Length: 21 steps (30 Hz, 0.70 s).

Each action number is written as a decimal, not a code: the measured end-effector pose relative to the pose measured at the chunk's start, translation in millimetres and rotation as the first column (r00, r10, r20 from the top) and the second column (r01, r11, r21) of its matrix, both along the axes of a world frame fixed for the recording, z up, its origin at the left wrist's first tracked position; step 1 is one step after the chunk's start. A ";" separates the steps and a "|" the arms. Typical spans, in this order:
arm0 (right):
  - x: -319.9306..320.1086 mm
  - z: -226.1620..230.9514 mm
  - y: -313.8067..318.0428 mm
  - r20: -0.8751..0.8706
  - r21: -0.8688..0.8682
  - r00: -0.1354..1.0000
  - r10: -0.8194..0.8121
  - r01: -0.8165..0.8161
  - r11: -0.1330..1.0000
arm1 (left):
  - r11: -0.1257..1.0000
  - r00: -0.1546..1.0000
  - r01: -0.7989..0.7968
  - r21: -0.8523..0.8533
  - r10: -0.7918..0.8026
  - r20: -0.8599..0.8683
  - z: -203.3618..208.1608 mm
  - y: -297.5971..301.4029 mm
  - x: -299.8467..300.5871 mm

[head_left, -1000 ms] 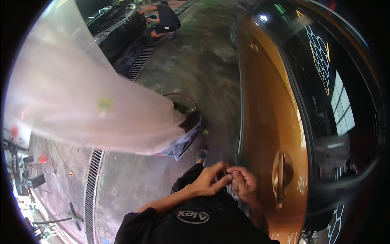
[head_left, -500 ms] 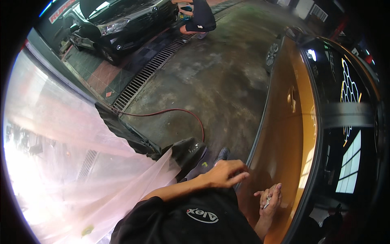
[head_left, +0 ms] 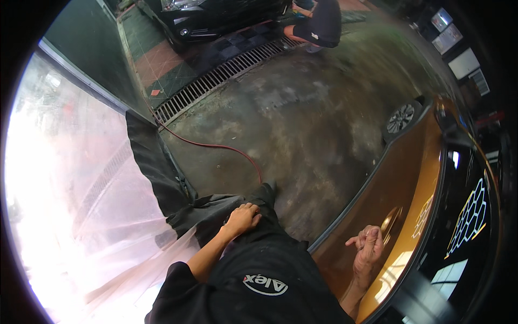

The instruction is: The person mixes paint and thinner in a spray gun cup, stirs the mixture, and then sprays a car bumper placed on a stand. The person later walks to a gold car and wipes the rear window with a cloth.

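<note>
My left hand (head_left: 243, 218) lies on black cloth (head_left: 213, 213) beside the sheer plastic curtain (head_left: 102, 178). Its fingers are bent together over the cloth; whether this is the curtain's dark border or my clothing is hard to tell. Raised beside the orange-brown car (head_left: 359, 194), my right hand (head_left: 368, 245) has its thumb and fingers pinched together close to the door handle (head_left: 392, 218). Whatever the pinch holds is too small to make out. Between the hands is my black shirt (head_left: 259, 264).
A red hose (head_left: 216, 146) curves across the stained concrete floor (head_left: 280, 135). Beyond it runs a drain grate (head_left: 216, 78), with a black car (head_left: 226, 21) behind. Another person (head_left: 321, 27) crouches by that car. The orange-brown car's wheel (head_left: 401, 119) stands at right.
My left hand has moved left, onto the black cloth. My right hand has risen toward the door handle; the small pale piece seen in it before no longer shows clearly. The view has shifted.
</note>
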State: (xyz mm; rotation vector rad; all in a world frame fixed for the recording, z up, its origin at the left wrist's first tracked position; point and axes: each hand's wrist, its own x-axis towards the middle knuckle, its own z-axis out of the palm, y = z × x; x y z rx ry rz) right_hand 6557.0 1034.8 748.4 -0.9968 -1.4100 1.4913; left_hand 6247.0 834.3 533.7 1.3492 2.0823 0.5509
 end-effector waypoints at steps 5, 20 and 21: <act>-131.2 -27.3 124.5 0.090 -0.099 0.990 0.106 -0.097 0.990 | 0.995 0.999 -0.027 -0.091 0.030 0.032 -48.8 99.5 -65.4; -521.7 -52.6 458.7 0.317 -0.231 0.892 0.324 -0.259 0.938 | 0.923 0.929 -0.371 -0.104 0.367 -0.052 16.2 402.7 -514.7; -543.8 -52.7 476.5 0.328 -0.242 0.884 0.333 -0.262 0.934 | 0.920 0.924 -0.383 -0.083 0.380 -0.053 20.4 423.0 -535.4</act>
